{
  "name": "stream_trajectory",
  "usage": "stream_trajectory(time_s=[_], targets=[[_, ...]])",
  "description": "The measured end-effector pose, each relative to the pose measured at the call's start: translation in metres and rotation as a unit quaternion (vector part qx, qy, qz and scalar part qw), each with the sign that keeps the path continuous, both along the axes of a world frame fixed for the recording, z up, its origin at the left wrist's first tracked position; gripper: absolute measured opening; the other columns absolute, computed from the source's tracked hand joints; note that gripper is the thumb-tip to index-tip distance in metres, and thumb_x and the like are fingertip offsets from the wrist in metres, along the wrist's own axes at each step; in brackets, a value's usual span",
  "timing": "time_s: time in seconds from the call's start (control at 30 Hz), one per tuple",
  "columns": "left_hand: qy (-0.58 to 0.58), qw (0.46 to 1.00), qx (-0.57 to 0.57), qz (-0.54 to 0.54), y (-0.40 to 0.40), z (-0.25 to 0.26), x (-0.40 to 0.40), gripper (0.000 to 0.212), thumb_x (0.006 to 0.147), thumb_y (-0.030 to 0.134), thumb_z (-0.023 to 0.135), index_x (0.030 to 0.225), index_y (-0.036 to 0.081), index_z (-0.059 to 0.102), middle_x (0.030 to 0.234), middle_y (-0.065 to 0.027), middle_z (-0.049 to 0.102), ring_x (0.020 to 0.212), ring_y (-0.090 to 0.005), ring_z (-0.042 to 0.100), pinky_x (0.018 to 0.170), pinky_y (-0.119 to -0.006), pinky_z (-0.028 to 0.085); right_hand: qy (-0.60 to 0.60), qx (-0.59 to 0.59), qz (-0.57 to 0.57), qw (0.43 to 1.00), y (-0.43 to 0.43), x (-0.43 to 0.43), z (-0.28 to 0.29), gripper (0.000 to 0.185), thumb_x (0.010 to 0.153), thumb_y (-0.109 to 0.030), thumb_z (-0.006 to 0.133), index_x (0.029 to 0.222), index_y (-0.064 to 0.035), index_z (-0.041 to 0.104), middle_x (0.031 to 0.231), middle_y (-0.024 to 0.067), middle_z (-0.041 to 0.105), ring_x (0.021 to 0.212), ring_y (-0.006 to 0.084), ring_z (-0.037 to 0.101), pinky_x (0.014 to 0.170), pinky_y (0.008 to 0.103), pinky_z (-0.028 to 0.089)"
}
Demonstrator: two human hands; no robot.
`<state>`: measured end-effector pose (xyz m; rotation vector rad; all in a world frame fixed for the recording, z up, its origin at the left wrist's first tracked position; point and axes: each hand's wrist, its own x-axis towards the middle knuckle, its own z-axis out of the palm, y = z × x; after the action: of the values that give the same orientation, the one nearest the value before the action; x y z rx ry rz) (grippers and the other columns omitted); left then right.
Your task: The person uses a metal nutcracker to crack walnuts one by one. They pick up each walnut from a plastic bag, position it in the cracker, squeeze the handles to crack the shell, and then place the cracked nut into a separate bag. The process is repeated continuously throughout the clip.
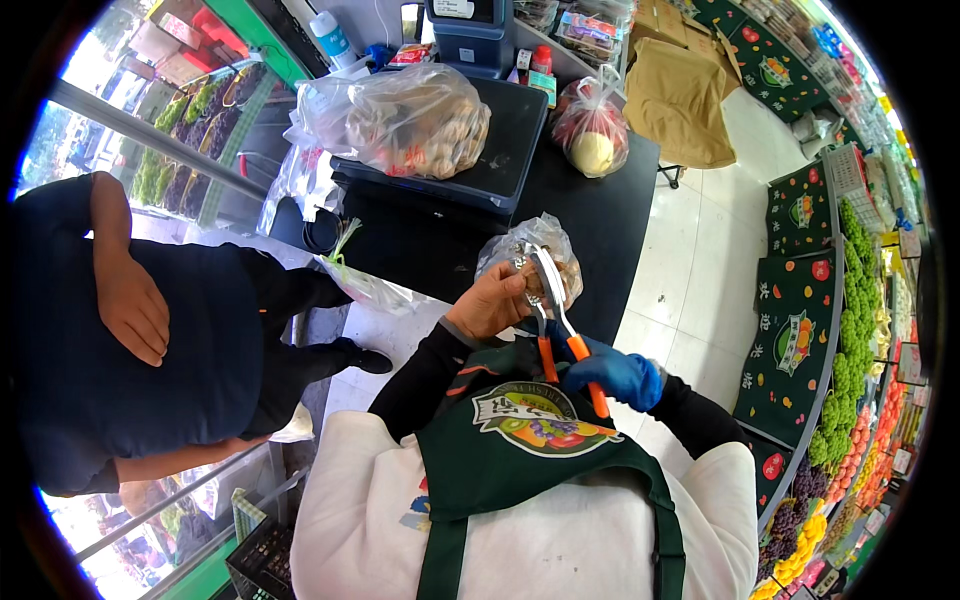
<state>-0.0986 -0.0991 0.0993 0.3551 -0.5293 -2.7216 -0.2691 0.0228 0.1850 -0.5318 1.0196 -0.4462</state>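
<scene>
My bare left hand (491,300) holds a small brown item, possibly a nut, between thumb and fingers at the jaws of a metal tool. My right hand (611,373), in a blue glove, grips that plier-like tool (555,285) by its orange handles, which are spread apart. Behind the tool, a clear plastic bag (559,229) with brown contents rests on the black table (600,217). Farther back, a large plastic bag of brown items (427,124) lies on a black scale or box (517,142). The tool's tips and the held item partly overlap, so their contact is unclear.
A knotted bag of fruit (592,142) sits at the table's back right. A person in dark clothes (150,330) stands at the left. A bag with green stalks (367,281) hangs by the table's left edge. Fruit displays (847,337) line the right side.
</scene>
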Motion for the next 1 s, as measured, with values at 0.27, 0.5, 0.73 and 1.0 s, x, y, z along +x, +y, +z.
stream_trajectory(time_s=[0.27, 0.5, 0.73, 1.0], targets=[[0.004, 0.992, -0.086, -0.092, -0.032, -0.001, -0.001, 0.068, 0.066, 0.022, 0.079, 0.120, -0.002, 0.047, 0.121, -0.0167, 0.052, 0.108, -0.0256, 0.055, 0.100, -0.043, 0.038, -0.019, 0.044, -0.009, 0.999, -0.001, -0.011, 0.009, 0.045, 0.072, -0.012, 0.058, 0.114, -0.0030, 0.048, 0.089, 0.0041, 0.053, 0.071, 0.0074, 0.049, 0.065, 0.0190, 0.044], [-0.023, 0.995, -0.057, -0.077, -0.020, 0.010, -0.001, 0.067, 0.067, 0.025, 0.079, 0.118, -0.003, 0.047, 0.117, -0.0165, 0.054, 0.107, -0.0283, 0.055, 0.096, -0.043, 0.042, -0.030, 0.008, -0.058, 0.998, 0.015, 0.007, -0.022, 0.052, 0.068, -0.008, 0.050, 0.119, -0.0017, 0.043, 0.092, 0.0080, 0.055, 0.072, 0.0108, 0.052, 0.067, 0.0222, 0.047], [-0.035, 0.999, 0.025, -0.002, 0.015, -0.005, 0.005, 0.064, 0.073, 0.034, 0.072, 0.120, -0.001, 0.046, 0.106, -0.0123, 0.059, 0.099, -0.0264, 0.059, 0.090, -0.038, 0.046, -0.030, -0.002, -0.096, 0.995, 0.020, 0.018, -0.026, 0.042, 0.069, -0.009, 0.051, 0.110, -0.0015, 0.047, 0.085, 0.0067, 0.055, 0.072, 0.0117, 0.053, 0.067, 0.0225, 0.047], [-0.001, 0.993, -0.081, -0.081, -0.012, 0.014, 0.007, 0.067, 0.072, 0.030, 0.073, 0.123, -0.001, 0.043, 0.110, -0.0119, 0.057, 0.101, -0.0229, 0.058, 0.090, -0.037, 0.045, 0.006, 0.030, -0.024, 0.999, 0.007, -0.007, 0.026, 0.027, 0.079, -0.015, 0.054, 0.099, 0.0032, 0.058, 0.088, 0.0075, 0.059, 0.080, 0.0132, 0.055, 0.077, 0.0245, 0.046]])
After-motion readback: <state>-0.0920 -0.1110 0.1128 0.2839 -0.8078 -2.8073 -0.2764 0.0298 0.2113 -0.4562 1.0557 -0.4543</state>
